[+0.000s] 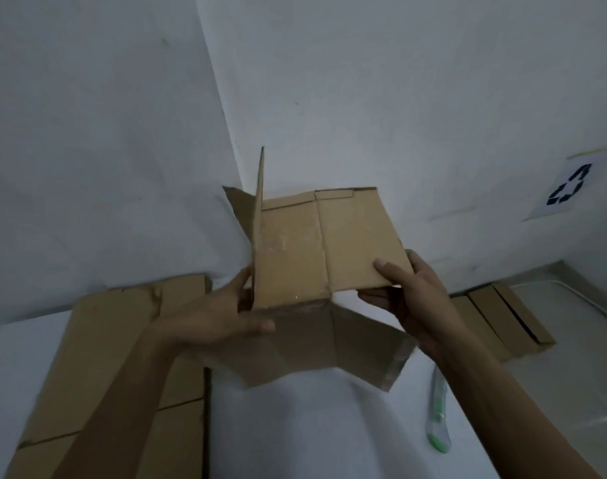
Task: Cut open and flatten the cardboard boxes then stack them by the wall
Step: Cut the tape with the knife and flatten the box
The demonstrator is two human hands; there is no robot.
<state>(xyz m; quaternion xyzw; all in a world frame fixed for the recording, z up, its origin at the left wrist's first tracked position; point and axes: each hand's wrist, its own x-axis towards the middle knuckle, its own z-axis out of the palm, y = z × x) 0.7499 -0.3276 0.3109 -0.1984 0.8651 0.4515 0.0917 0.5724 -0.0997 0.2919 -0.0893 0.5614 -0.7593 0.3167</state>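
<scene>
I hold a cut-open brown cardboard box [305, 250] in the air in front of a white corner. Its panels are partly unfolded, one flap stands upright at the left and lower flaps hang down. My left hand [222, 312] grips the box at its left lower edge, thumb underneath, fingers up along the upright flap. My right hand [409, 292] pinches the right panel's near edge, thumb on top and fingers below. A green and clear utility knife [438, 418] lies on the white surface to the right.
Flattened cardboard [122, 357] lies on the white surface at the left, reaching the wall. More flat cardboard pieces [499, 319] lie at the right beside the wall. A recycling sign [568, 190] is stuck on the right wall.
</scene>
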